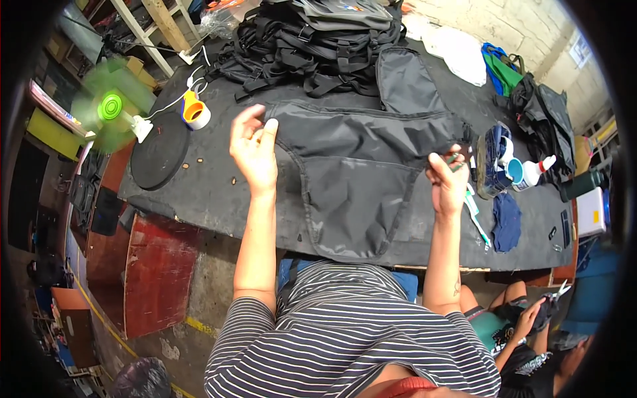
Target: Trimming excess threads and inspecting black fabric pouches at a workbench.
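A black fabric bag piece (358,199) with stitched edges lies spread over the dark table in front of me, its lower flap reaching the near edge. My left hand (255,154) is at its upper left corner, thumb and fingers closed on the fabric edge. On the right side of the piece, my right hand (448,182) is closed, with a small dark green tool (454,159) partly hidden in its fingers. Whether these fingers also grip the fabric is hard to see.
Black bags (305,53) are piled at the back. A tape roll (196,115), a black disc (159,151) and a whirring green fan (111,106) stand left. Right are a white bottle (533,171), a toothbrush (476,215) and a blue cloth (506,222). Another person's hand (529,318) holds scissors nearby.
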`<action>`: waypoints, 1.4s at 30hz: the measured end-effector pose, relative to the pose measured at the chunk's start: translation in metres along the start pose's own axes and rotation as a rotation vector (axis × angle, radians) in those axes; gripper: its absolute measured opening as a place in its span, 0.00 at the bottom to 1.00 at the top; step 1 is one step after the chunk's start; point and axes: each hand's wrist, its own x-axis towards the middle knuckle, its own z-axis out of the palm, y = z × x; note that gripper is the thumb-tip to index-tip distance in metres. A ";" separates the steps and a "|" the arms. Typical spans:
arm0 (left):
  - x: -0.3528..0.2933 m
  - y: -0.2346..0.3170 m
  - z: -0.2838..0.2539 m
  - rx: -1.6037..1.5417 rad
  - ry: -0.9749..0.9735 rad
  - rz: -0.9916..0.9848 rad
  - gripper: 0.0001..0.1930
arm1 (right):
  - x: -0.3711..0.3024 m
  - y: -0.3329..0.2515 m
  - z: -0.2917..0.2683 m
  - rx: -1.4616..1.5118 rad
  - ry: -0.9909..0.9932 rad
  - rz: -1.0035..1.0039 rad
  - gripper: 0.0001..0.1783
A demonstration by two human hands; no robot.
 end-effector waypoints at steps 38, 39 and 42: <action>-0.024 -0.082 0.029 0.612 -0.492 0.098 0.03 | 0.024 0.081 0.072 -1.059 -0.368 -0.344 0.13; -0.024 -0.084 0.027 0.577 -0.481 0.017 0.04 | 0.027 0.088 0.074 -1.131 -0.374 -0.439 0.12; -0.022 -0.081 0.026 0.476 -0.454 -0.170 0.07 | 0.032 0.098 0.077 -1.187 -0.357 -0.532 0.11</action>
